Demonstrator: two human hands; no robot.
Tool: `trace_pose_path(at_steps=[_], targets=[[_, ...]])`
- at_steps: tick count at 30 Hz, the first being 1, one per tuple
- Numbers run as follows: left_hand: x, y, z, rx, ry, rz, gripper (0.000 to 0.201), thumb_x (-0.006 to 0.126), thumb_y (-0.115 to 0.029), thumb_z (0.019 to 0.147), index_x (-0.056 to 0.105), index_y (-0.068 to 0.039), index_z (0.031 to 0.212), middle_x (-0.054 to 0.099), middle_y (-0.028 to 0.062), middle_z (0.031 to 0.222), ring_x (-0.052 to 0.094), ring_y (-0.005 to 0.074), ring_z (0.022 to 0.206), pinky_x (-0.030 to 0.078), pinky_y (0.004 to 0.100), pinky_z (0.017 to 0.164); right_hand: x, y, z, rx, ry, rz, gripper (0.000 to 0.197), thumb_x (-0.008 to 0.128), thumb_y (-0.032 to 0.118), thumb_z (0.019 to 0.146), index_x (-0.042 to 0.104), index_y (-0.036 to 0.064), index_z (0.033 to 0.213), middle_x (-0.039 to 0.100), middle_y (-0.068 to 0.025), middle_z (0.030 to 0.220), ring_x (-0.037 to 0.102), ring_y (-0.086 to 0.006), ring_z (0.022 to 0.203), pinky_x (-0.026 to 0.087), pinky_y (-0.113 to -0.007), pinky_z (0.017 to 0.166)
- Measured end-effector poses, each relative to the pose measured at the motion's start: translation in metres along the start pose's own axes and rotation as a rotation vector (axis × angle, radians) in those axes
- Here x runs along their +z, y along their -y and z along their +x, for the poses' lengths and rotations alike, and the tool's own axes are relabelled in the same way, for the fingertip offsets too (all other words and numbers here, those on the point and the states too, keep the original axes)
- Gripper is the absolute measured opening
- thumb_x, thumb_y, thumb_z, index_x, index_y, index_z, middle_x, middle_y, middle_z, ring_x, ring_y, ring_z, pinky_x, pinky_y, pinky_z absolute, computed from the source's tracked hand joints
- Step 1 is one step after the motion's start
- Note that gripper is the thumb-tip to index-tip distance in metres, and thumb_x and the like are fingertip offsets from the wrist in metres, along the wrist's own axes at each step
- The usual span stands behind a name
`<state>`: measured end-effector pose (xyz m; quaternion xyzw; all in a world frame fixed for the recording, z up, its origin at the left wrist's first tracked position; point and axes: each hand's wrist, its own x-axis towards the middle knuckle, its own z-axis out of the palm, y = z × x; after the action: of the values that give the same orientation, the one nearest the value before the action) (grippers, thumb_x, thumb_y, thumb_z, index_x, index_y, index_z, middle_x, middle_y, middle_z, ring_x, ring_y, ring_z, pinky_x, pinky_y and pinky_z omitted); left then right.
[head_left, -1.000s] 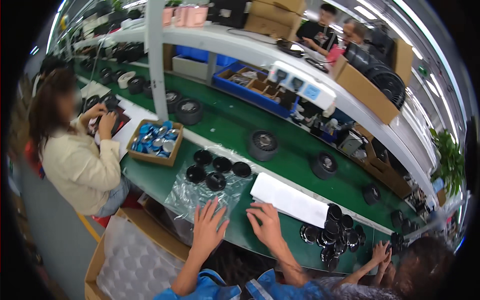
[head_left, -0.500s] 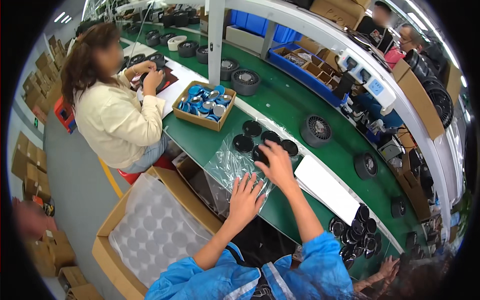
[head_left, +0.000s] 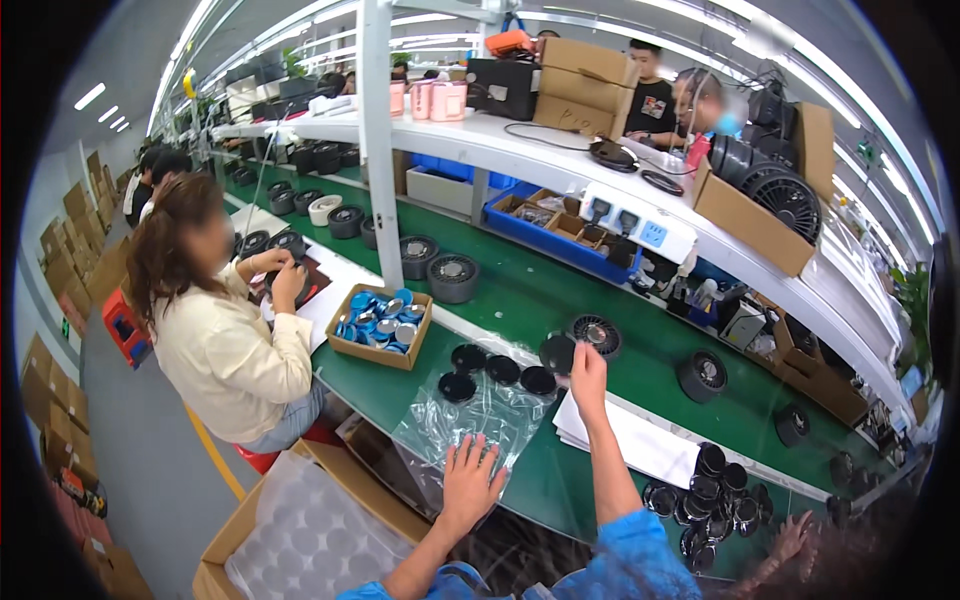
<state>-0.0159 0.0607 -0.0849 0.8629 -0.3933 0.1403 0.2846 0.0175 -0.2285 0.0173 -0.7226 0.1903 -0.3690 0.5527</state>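
Observation:
My right hand (head_left: 588, 380) is raised above the green workbench, its fingers closed on the edge of a round black disc (head_left: 557, 353). With its fingers spread, my left hand (head_left: 470, 488) lies flat on a crinkled clear plastic bag (head_left: 465, 425) at the bench's near edge. Several more black discs, one of them a black disc (head_left: 457, 387) at the left, rest in a cluster at the bag's far side. A stack of white sheets (head_left: 630, 440) lies below my right forearm. Beyond the held disc stands a grey wheel (head_left: 596, 335).
A cardboard box of blue-rimmed caps (head_left: 378, 328) sits left of the bag. A pile of glossy black discs (head_left: 710, 495) lies at the right, near another person's hand (head_left: 793, 537). A co-worker in a cream top (head_left: 235, 340) sits left. A large open carton (head_left: 310, 530) stands below.
My right hand has picked up one black disc from the cluster and lifted it to the right. My left hand stays on the bag. The view has tilted upward.

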Motion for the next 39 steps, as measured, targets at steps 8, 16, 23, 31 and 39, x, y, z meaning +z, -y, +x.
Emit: trace_pose_path(at_steps=[8,16,23,31,39], targets=[[-0.010,0.002,0.014,0.029,0.028,-0.012,0.051,0.080,-0.040,0.094,0.072,-0.010,0.135,0.063,0.0197,0.148,0.055,0.0416,0.141,0.038,0.0582,0.118,-0.075,-0.026,-0.206,-0.042,0.060,-0.617,0.032,0.068,0.030,0.107,0.073,-0.0015,0.100,0.073,-0.0125,0.077,0.074,-0.0337,0.063,0.060,-0.046,0.063],[-0.032,-0.005,0.029,-0.052,0.076,-0.136,0.050,0.082,-0.040,0.093,0.074,-0.009,0.132,0.059,0.0210,0.152,0.052,0.0417,0.141,0.039,0.0582,0.117,-0.068,0.014,-0.228,-0.240,0.180,-0.931,0.065,0.084,0.050,0.093,0.071,0.0079,0.140,0.065,-0.0166,0.128,0.064,-0.0393,0.108,0.056,-0.051,0.090],[-0.034,0.023,0.038,-0.066,-0.176,-0.225,0.049,0.082,-0.042,0.094,0.076,-0.010,0.131,0.058,0.0213,0.155,0.051,0.0441,0.145,0.035,0.0647,0.121,-0.046,0.034,-0.184,-0.344,0.206,-0.759,0.064,0.087,0.044,0.091,0.071,0.0066,0.141,0.065,-0.0183,0.133,0.064,-0.0414,0.116,0.054,-0.051,0.100],[-0.002,0.032,0.018,-0.063,-0.047,0.031,0.052,0.083,-0.042,0.093,0.075,-0.012,0.135,0.059,0.0202,0.156,0.050,0.0448,0.148,0.034,0.0675,0.123,0.126,-0.059,-0.037,-0.735,0.611,-0.487,0.055,0.086,0.043,0.092,0.077,0.0095,0.135,0.071,-0.0132,0.146,0.062,-0.0371,0.135,0.048,-0.051,0.112],[-0.002,0.027,0.016,-0.061,-0.054,0.061,0.053,0.081,-0.043,0.094,0.074,-0.013,0.137,0.058,0.0209,0.158,0.051,0.0453,0.148,0.034,0.0674,0.124,0.125,-0.061,-0.008,-0.631,0.848,-0.534,0.059,0.087,0.054,0.087,0.083,0.0137,0.130,0.070,-0.0102,0.151,0.060,-0.0328,0.139,0.044,-0.048,0.114]])
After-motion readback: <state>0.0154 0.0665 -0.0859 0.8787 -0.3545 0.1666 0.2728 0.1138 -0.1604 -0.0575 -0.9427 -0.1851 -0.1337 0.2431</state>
